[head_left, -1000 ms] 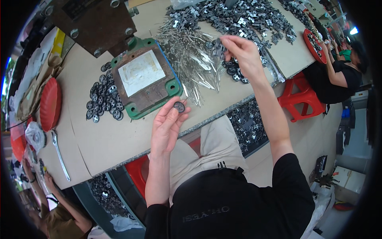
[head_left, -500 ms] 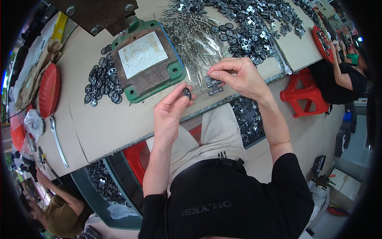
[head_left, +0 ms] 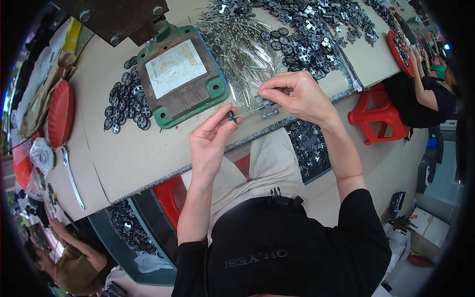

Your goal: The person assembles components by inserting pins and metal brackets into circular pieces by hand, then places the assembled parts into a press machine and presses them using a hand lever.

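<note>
My left hand [head_left: 209, 143] pinches a small black wheel [head_left: 231, 116] between thumb and fingers, turned nearly edge-on. From the wheel a thin metal rod [head_left: 247, 113] runs right to a dark grey plastic part [head_left: 267, 109]; whether its tip is inside the part I cannot tell. My right hand [head_left: 303, 96] grips that part by its upper end, with fingertips partly covering it. Just beyond both hands lies a heap of loose metal rods [head_left: 242, 59]. Black spoked wheels [head_left: 309, 55] are piled behind my right hand, and grey plastic parts [head_left: 341, 20] farther back.
A green-edged press base [head_left: 215, 88] with a white plate [head_left: 177, 69] stands left of the rods. More wheels [head_left: 128, 101] lie beside it. A wrench [head_left: 72, 178] and red dish [head_left: 62, 114] sit far left. A red stool [head_left: 378, 116] and other people flank the table.
The wheel in my left hand has turned from face-on to nearly edge-on. The rod and the grey part have tilted slightly; my right hand has barely moved.
</note>
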Demonstrator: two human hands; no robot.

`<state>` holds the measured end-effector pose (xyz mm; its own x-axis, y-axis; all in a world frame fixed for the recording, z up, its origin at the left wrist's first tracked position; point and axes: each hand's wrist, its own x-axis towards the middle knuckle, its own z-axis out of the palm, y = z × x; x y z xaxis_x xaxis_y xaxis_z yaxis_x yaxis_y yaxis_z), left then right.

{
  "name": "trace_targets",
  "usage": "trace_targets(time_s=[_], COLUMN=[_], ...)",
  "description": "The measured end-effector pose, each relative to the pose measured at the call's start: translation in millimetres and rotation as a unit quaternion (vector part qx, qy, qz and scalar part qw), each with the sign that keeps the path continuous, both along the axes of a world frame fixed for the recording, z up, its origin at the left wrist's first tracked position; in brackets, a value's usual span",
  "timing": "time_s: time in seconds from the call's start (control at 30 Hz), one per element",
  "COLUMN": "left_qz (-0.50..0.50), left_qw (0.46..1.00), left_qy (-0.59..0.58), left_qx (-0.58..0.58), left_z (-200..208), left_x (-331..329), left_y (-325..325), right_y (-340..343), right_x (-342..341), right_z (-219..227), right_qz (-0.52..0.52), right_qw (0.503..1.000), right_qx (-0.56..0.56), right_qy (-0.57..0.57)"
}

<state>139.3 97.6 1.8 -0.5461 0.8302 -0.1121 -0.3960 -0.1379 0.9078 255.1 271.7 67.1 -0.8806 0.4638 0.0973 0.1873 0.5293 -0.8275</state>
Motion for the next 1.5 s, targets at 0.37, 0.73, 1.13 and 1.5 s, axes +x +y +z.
trace_targets(time_s=[0.37, 0.73, 1.13, 1.5], left_qz=[-0.001, 0.002, -0.055, 0.042], left_qw=[1.0, 1.0, 0.956, 0.999], left_qy=[-0.014, 0.001, -0.283, -0.032], left_qx=[0.003, -0.005, 0.052, -0.002], left_z=[-0.8, -0.8, 0.6, 7.9], left_x=[-1.0, 1.8, 14.5, 34.5], left_y=[0.6, -0.3, 3.1, 2.1], right_y=[4.2, 4.3, -31.1, -44.2], right_x=[-0.8, -1.7, -9.3, -9.1], right_z=[-4.7, -7.4, -39.7, -44.5], right_qz=[-0.005, 0.018, -0.137, -0.157], right_qw=[0.999, 1.0, 0.963, 0.968], right_qx=[-0.039, -0.001, 0.006, 0.063], right_qy=[-0.028, -0.012, 0.231, 0.187])
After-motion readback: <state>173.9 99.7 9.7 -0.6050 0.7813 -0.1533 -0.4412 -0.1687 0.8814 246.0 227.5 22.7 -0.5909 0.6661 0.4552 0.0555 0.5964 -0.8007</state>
